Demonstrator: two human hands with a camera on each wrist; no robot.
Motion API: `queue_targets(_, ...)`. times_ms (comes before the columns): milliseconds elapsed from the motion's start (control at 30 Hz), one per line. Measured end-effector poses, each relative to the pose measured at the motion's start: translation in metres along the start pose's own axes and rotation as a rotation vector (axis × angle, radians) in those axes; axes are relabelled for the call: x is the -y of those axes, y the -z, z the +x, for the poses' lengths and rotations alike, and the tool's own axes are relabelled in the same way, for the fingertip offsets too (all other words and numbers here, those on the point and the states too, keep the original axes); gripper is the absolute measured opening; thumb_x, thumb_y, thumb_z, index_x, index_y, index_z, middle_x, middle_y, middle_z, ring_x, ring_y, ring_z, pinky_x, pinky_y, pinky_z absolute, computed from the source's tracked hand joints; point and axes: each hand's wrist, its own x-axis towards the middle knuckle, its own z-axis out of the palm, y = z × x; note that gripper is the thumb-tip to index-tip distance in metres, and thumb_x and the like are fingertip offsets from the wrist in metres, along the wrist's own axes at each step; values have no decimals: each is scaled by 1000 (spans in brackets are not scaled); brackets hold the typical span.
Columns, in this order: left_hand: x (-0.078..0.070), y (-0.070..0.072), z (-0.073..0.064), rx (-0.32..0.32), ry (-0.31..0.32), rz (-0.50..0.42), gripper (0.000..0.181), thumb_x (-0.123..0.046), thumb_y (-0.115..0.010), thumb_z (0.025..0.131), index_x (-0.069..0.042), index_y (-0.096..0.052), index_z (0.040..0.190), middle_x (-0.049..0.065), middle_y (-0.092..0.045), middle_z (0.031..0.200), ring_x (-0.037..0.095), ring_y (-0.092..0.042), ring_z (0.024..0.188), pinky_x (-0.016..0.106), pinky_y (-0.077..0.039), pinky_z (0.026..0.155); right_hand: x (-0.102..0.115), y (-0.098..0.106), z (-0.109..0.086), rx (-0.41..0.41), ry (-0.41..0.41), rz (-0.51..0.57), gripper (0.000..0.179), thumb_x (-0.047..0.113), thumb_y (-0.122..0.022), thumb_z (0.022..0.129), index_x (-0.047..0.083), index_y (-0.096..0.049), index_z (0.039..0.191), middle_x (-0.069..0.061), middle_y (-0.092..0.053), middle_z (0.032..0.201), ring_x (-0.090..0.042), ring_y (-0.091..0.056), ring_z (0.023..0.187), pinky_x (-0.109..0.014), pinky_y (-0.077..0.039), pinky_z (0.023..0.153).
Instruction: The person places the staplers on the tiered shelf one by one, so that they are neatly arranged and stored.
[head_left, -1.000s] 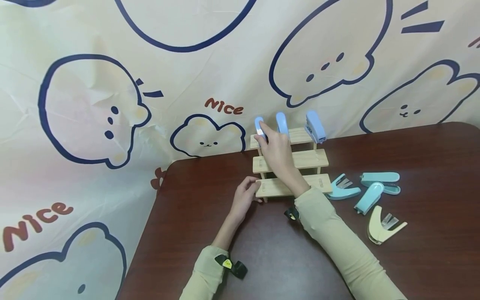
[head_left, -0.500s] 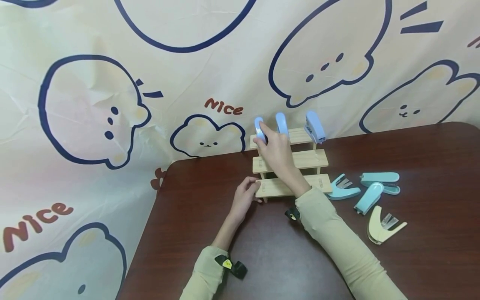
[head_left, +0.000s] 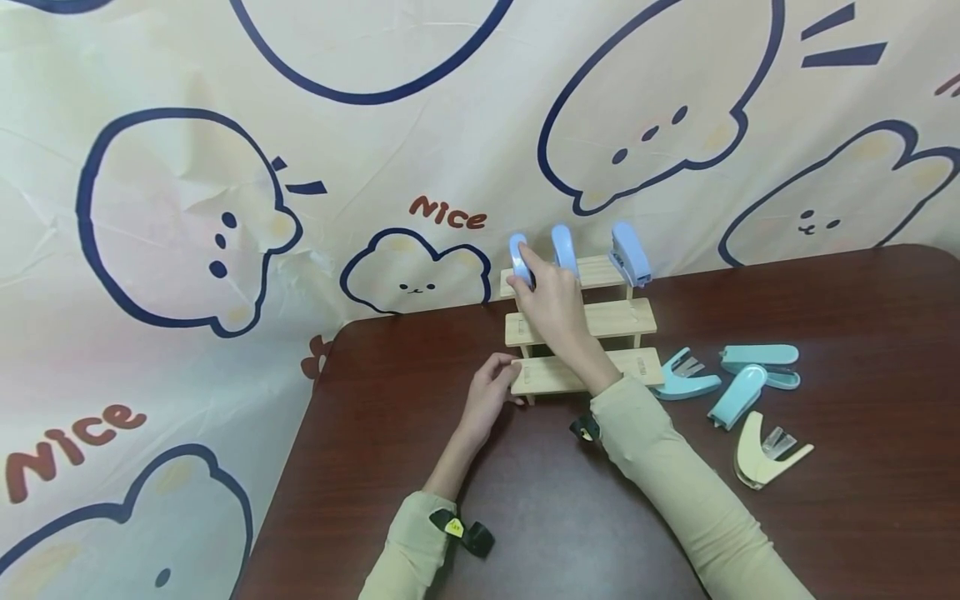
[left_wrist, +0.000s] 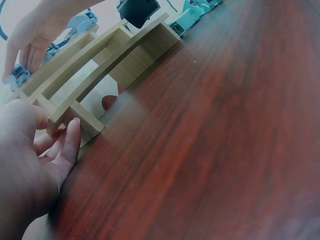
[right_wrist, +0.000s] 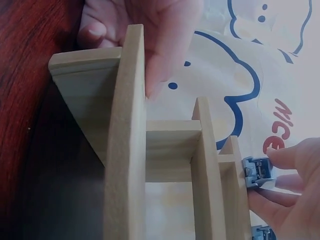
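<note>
A wooden three-tier stand [head_left: 585,320] stands at the back of the table. On its top tier are three blue staplers: the left one [head_left: 519,257], the middle one [head_left: 564,247] and the right one [head_left: 630,254]. My right hand [head_left: 557,308] pinches the left blue stapler [right_wrist: 259,172] between thumb and fingers at the tier's left end. My left hand [head_left: 489,393] grips the left end of the lowest tier, its thumb and fingers around the board and side support in the left wrist view [left_wrist: 75,120].
Right of the stand lie several teal staplers, one open teal stapler [head_left: 686,379] against its corner and another teal stapler [head_left: 738,397] beside it. An open cream stapler [head_left: 768,454] lies nearer. A printed cloth [head_left: 420,150] hangs behind the brown table [head_left: 570,517].
The right hand's thumb has shifted very slightly at the left blue stapler. Otherwise both hands, the stand and the staplers keep their places.
</note>
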Motion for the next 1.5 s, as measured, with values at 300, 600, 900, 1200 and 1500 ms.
queue_targets(300,1,-1,-2,-8,-21,7,29,-18,-55,105,5,-61,122,9,-65,98,14,-63,74,28,-60,64,-3,-2,-1,2,27,-14,54,19,-75,98,3,-57,146,-21,-70,84,-26,-57,58,-34,-49,52)
queue_targets(600,1,-1,-1,-6,-21,9,30,-18,-57,106,4,-61,124,7,-64,97,13,-63,74,29,-60,65,-3,-1,-1,-7,29,-14,54,19,-74,98,3,-56,147,-21,-69,83,-26,-58,59,-36,-51,53)
queue_targets(900,-3,0,-1,16,3,14,28,-12,-53,107,8,-60,124,5,-63,94,12,-62,73,37,-62,69,-4,-1,-2,-26,52,2,53,18,-75,97,2,-58,145,-25,-72,95,-30,-62,67,-41,-55,59)
queue_targets(1200,-33,-3,-19,15,-20,3,26,-10,-53,105,10,-60,121,6,-64,92,12,-62,72,37,-62,69,-3,-1,-2,-20,50,-12,53,19,-74,98,2,-58,145,-24,-71,94,-30,-62,67,-40,-55,58)
queue_targets(1500,-32,-3,-19,17,-10,8,26,-10,-53,106,9,-60,122,6,-64,93,12,-63,72,36,-62,70,-5,-3,-3,-18,56,-10,53,19,-73,99,2,-57,146,-23,-71,98,-29,-63,69,-39,-55,59)
